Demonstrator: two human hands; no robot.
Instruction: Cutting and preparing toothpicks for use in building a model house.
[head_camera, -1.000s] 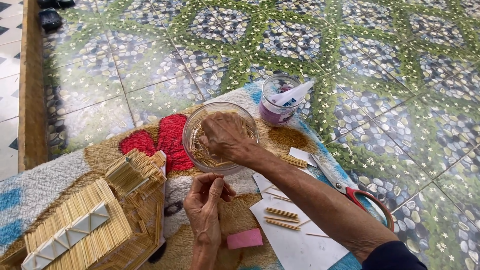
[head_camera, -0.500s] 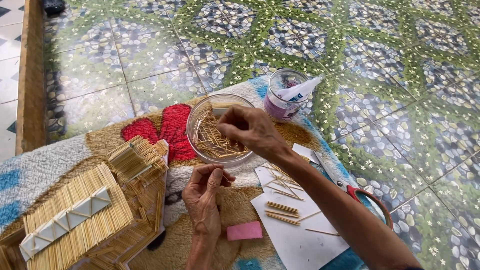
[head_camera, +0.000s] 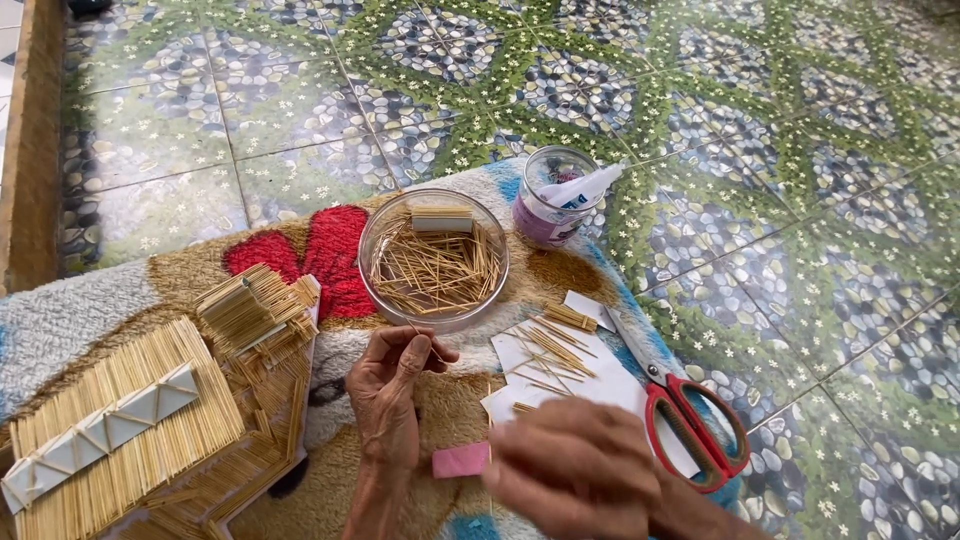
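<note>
My left hand (head_camera: 392, 385) pinches a thin wooden stick just below the clear round bowl (head_camera: 433, 259) full of loose sticks. My right hand (head_camera: 580, 478) is blurred at the bottom, fingers curled, over the white paper sheet (head_camera: 560, 375) that carries several glued sticks; I cannot tell if it holds anything. A small pink block (head_camera: 460, 460) lies between the two hands. A model house of sticks (head_camera: 150, 400) stands at the left on the rug.
Red-handled scissors (head_camera: 690, 425) lie right of the paper. A glass jar (head_camera: 553, 196) holding a white glue tube stands behind the bowl. A patterned rug (head_camera: 300, 250) covers part of the tiled floor (head_camera: 750, 150). A wooden edge (head_camera: 30, 150) runs along the left.
My right hand has left the bowl and come down toward the bottom of the view. My left hand stays beneath the bowl, holding a stick.
</note>
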